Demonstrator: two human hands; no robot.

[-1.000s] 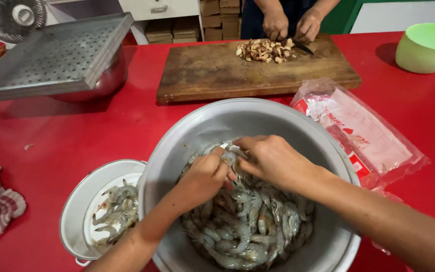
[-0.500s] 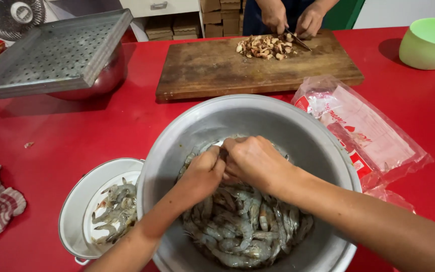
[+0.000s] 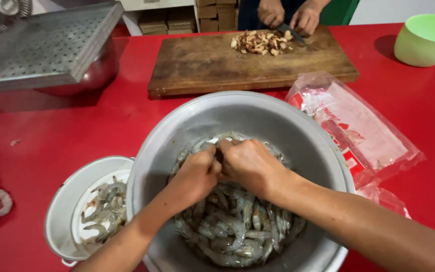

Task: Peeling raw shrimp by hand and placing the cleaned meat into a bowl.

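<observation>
Raw grey shrimp [image 3: 237, 226] heap in the large round metal basin [image 3: 258, 113]; left hand [image 3: 195, 174] and right hand [image 3: 250, 163] meet above them, both pinching one shrimp.

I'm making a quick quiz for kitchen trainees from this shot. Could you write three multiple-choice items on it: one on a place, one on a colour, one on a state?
1. Where are the person's two hands?
A. Over the shrimp in the big metal bowl
B. On the cutting board
C. On the striped cloth

2. What colour is the table?
A. Blue
B. Red
C. White

3. What state is the small white pot beside the big bowl in?
A. Lidded
B. Upside down
C. Open, with some shrimp inside

Answers: 1 A, since the left hand and right hand meet above the shrimp inside the big metal bowl. 2 B, since the table is red all round. 3 C, since the small white pot stands upright, lidless, with shrimp in it.
</observation>
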